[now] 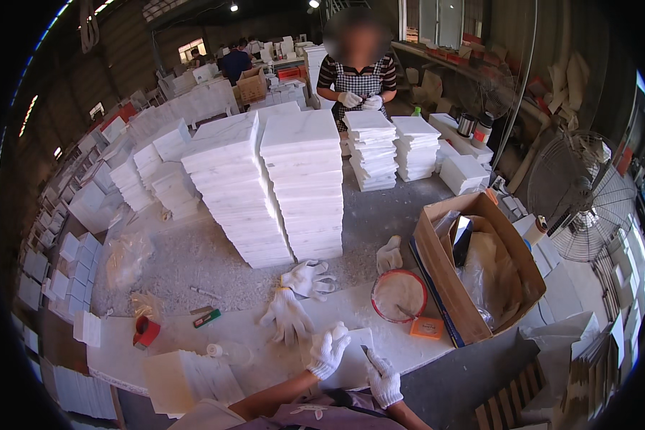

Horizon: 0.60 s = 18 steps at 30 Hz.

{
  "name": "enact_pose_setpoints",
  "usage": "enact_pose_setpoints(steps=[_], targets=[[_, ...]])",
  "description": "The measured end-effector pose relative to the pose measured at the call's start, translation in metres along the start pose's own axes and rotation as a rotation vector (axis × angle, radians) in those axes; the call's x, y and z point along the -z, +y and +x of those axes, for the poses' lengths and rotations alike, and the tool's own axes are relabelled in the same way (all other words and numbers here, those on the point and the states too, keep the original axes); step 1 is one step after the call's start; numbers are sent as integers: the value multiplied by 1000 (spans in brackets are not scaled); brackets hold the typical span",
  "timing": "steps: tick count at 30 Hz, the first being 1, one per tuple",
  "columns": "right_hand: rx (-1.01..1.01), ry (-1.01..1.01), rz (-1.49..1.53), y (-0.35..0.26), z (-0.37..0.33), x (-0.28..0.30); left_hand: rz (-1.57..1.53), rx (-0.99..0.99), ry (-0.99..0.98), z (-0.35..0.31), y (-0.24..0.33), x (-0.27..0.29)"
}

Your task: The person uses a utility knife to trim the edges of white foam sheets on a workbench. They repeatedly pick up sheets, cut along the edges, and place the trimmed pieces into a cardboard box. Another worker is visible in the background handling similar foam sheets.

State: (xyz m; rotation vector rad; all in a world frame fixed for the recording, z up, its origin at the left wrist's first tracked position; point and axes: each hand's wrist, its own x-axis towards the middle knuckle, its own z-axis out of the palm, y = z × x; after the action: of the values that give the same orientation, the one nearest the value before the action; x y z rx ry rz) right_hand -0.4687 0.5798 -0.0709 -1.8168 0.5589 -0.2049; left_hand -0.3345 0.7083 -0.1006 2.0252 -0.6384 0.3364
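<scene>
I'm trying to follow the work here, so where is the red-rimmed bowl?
In the head view, the red-rimmed bowl sits right of centre, left of the open cardboard box, with the small orange box at its lower right.

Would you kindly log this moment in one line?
left hand: white-gloved, over pale rectangular slab | right hand: white-gloved, at slab's right edge | nearby: red-rimmed round bowl
</scene>
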Motion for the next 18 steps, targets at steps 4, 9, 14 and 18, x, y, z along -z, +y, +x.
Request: enact_pose_setpoints(steps=[4,9,14,18], targets=[[3,8,23,10,0,-4,-19,27,-3,1,1,1],[-44,2,40,4,1,-2,-48,47,-7,2,2,1],[106,38,-2,21,5,-1,23,30,3,1,6,-4],[143,51,-31,0,4,1,47,110,-17,-2,2,3]])
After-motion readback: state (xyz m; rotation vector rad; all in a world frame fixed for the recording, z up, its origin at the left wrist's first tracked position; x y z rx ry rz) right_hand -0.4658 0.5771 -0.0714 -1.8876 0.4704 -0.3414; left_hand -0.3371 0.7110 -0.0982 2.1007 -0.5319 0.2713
